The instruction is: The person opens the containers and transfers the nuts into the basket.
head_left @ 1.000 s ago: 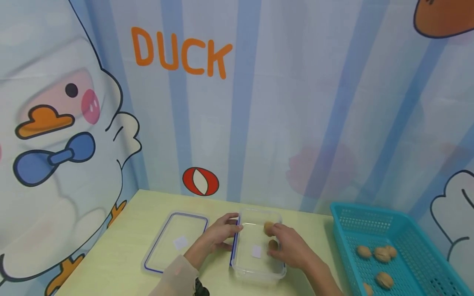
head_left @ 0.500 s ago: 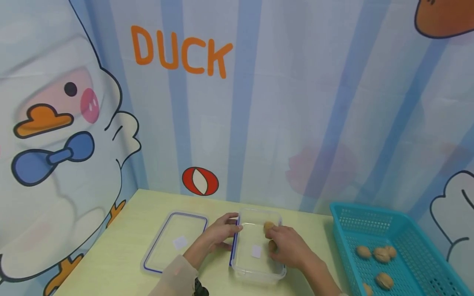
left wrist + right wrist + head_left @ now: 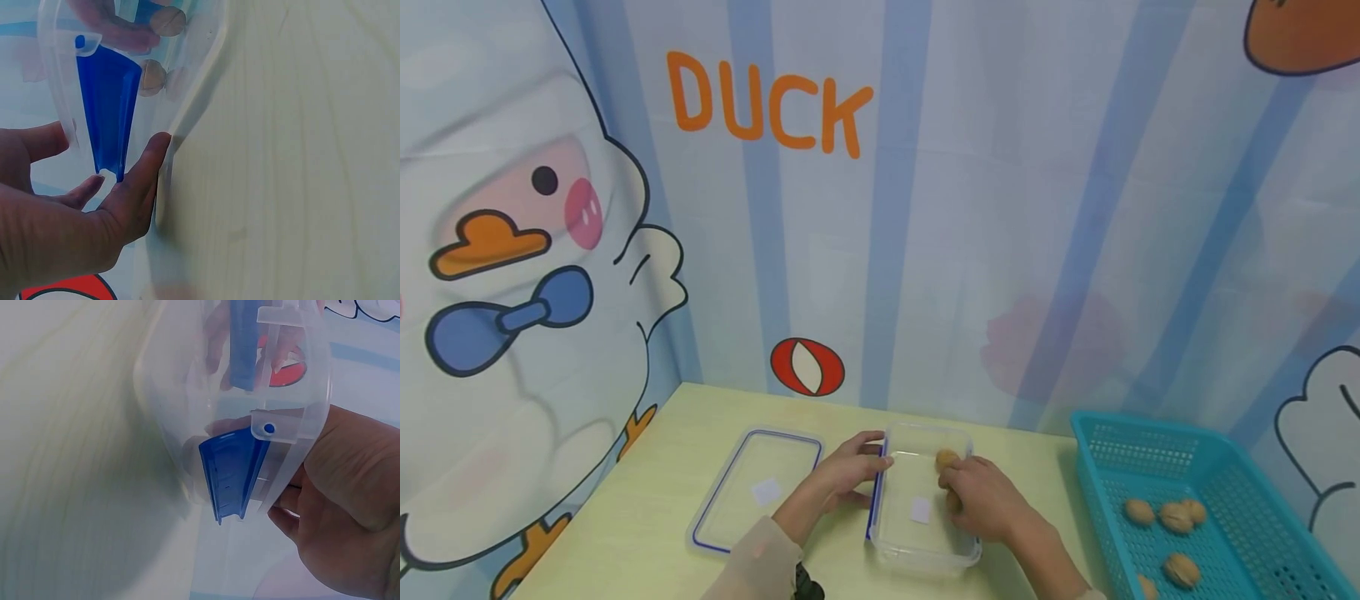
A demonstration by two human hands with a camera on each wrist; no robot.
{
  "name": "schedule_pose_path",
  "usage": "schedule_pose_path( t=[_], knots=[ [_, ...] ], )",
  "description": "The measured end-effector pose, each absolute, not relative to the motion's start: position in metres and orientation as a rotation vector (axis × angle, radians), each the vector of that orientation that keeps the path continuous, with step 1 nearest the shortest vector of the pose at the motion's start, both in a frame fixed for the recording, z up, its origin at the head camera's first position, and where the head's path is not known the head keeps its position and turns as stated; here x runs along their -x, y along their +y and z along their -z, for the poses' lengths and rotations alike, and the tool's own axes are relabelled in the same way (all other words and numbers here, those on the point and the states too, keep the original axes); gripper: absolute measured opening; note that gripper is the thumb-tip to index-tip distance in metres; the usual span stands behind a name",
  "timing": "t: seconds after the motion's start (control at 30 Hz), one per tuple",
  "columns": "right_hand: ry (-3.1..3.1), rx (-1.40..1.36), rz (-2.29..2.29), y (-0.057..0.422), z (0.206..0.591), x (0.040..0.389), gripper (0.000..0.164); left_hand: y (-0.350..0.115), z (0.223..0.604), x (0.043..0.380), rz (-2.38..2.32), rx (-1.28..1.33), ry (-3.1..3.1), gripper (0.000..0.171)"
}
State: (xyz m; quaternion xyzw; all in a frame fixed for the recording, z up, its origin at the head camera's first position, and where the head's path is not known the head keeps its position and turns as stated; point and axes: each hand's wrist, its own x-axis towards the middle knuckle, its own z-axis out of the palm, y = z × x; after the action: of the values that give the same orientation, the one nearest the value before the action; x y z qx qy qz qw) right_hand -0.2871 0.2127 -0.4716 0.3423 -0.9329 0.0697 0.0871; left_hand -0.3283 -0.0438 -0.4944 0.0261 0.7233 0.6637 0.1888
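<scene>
A clear plastic food container [image 3: 917, 550] with blue side latches stands on the table, a white label showing in it. My left hand [image 3: 850, 471] grips its left wall, thumb over the rim and fingers outside, around the blue latch [image 3: 109, 112]. My right hand [image 3: 988, 500] reaches over the right wall into the container. Its fingers pinch a walnut [image 3: 953, 502], mostly hidden under them. Just beyond lies another walnut [image 3: 947, 458]. Through the wall in the left wrist view, both the nearer walnut [image 3: 167, 22] and the farther walnut [image 3: 152, 78] show close to my right fingertips.
Left of the container lies its clear lid [image 3: 722, 537] with a blue seal and white label. A turquoise basket [image 3: 1093, 492] on the right holds several walnuts [image 3: 1176, 517]. A printed duck curtain [image 3: 970, 208] hangs behind the pale wood-grain table [image 3: 647, 492].
My right fingers have drawn back slightly from the farther walnut, which shows more now. My left hand and the container stay in place.
</scene>
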Motion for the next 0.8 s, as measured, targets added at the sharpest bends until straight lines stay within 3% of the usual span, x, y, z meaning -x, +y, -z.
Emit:
schedule_pose_path(
  t=[0.8],
  knots=[
    [-2.790,-1.022,-0.254,0.2089,0.4710,0.2871,0.022,-0.0435,0.4962,0.3278,-1.867,-0.074,2.050,0.066]
  ],
)
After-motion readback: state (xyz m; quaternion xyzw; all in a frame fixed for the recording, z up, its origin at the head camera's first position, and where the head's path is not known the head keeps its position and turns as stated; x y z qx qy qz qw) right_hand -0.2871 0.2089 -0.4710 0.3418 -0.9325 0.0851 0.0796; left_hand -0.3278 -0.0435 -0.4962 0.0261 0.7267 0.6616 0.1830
